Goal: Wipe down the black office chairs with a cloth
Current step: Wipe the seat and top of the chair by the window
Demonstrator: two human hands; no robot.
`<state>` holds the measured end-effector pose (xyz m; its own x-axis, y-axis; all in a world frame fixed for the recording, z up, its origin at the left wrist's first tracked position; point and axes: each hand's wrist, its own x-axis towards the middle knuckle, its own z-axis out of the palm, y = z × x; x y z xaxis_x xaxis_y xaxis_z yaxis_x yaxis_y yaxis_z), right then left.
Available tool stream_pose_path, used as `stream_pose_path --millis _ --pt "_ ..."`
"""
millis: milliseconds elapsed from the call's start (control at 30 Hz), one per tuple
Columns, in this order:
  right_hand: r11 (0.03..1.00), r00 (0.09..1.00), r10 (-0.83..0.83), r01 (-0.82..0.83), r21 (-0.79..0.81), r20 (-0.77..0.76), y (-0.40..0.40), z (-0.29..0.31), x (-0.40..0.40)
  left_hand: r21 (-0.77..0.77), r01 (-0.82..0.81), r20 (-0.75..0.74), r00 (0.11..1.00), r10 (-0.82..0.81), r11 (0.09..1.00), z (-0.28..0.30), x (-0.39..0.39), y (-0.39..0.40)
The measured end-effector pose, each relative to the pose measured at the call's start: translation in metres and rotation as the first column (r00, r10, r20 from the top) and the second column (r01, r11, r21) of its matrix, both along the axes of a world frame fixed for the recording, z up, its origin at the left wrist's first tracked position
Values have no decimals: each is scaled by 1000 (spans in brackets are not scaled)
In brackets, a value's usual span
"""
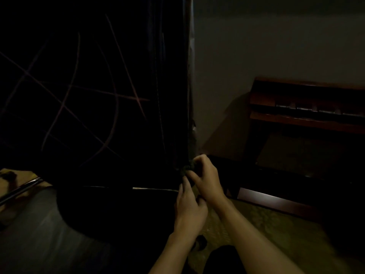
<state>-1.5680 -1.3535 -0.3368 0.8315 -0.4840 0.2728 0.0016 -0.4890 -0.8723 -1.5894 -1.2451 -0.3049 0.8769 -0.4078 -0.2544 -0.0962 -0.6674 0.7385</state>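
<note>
- Cloth (187,166): small dark wad at the chair (98,115) back's lower right edge; looks soft, light, easily bunched.
- Right hand (205,178) pinches it with curled fingers; left hand (189,206), just below, is curled, its grip unclear.
- Best held bunched in the palm.

Two hands (197,186), one cloth (187,167), one black chair (98,115)

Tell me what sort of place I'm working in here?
Probably a dim indoor room, home or office. Cues: a plain wall, a reddish wooden bench-like piece against it, and a dark chair seat on patterned flooring.
</note>
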Motion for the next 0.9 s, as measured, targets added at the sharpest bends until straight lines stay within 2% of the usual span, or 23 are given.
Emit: stream_pose_path --millis 67,233,333,500,633,700,767,900 --pt "1000 1000 1 -1 -19 17 0 8 0 -43 -11 23 1000 11 999 4 -1 0" --pt "996 966 -25 47 -80 256 1 58 7 -179 19 234 972 24 984 27 -2 -1" --pt "1000 971 -7 14 -26 239 0 63 11 -188 25 277 960 29 982 30 2 -3" --pt "997 985 30 -41 61 167 -3 29 6 -46 49 218 975 -38 998 8 0 0" --pt "999 1000 14 -15 52 12 0 -15 1 19 -11 1 1000 11 1000 -22 3 -1" --pt "997 999 -16 20 75 -48 3 -35 -1 52 -18 -48 999 21 998 -33 6 0" --pt "995 996 -37 44 88 -79 4 -44 -1 47 -17 -67 998 20 999 -42 10 -1" --pt "998 994 -45 50 50 -99 5 -40 0 16 -124 -141 982 125 992 -40 17 -3"
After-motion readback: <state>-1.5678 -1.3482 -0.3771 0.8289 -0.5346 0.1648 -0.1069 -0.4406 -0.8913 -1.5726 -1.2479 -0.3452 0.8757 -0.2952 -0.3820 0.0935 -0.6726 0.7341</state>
